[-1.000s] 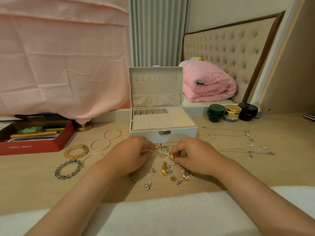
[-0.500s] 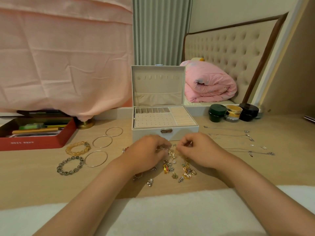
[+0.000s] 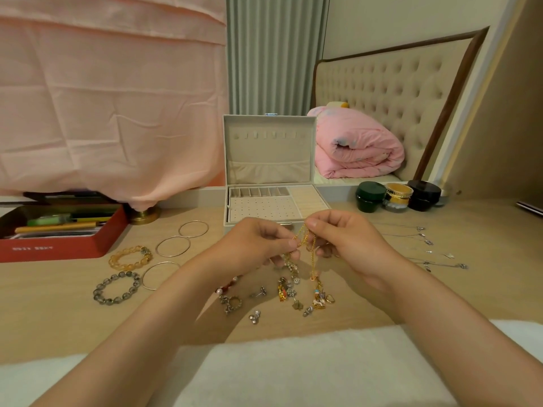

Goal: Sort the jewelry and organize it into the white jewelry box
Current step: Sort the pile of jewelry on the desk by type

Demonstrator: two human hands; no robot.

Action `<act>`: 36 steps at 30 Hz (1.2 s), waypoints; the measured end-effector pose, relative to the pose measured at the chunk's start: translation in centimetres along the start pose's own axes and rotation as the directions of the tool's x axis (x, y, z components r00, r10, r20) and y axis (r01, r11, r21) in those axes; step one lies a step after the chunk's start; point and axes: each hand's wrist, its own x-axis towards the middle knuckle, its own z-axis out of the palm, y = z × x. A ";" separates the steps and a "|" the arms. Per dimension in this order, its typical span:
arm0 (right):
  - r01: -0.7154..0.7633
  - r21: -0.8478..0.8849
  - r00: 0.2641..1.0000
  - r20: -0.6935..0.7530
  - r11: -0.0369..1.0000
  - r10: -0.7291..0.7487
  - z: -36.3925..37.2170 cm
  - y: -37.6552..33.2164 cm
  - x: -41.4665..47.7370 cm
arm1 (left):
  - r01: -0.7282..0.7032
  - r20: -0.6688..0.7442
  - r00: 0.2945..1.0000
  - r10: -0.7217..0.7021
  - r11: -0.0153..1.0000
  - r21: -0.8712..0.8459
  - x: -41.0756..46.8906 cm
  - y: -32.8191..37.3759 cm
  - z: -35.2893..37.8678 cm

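Little looks done so far. At the middle of the desk's front edge a scatter of earrings and charms lies unsorted. Toward the left edge a grey bead bracelet, an amber bead bracelet and thin bangles lie grouped. Toward the right edge silver necklaces are stretched out in rows, sorted perhaps, but not boxed. The white jewelry box stands open toward the back edge, its compartments apparently empty.

Both hands are held close together just above the scatter, in front of the box. The left hand pinches a gold chain with its fingers curled in. The right hand pinches the same chain higher up between thumb and forefinger. The chain loops between them and hangs toward the charms — being worked free of the tangle, I judge.
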 end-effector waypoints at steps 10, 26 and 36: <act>0.002 -0.057 0.992 0.129 0.998 0.005 -0.4 -0.1 -0.2 | -0.002 -0.135 0.991 -0.018 0.989 -0.150 0.1 2.5 -2.3; -0.055 -0.261 0.977 0.184 0.964 0.106 0.2 0.3 -1.0 | -0.180 -0.134 0.984 0.120 0.668 -0.722 -0.1 3.3 -3.2; -0.096 0.036 0.957 0.279 0.995 0.082 0.6 0.1 -1.4 | -0.287 -0.274 0.954 0.124 0.640 -0.713 -0.3 4.0 -3.0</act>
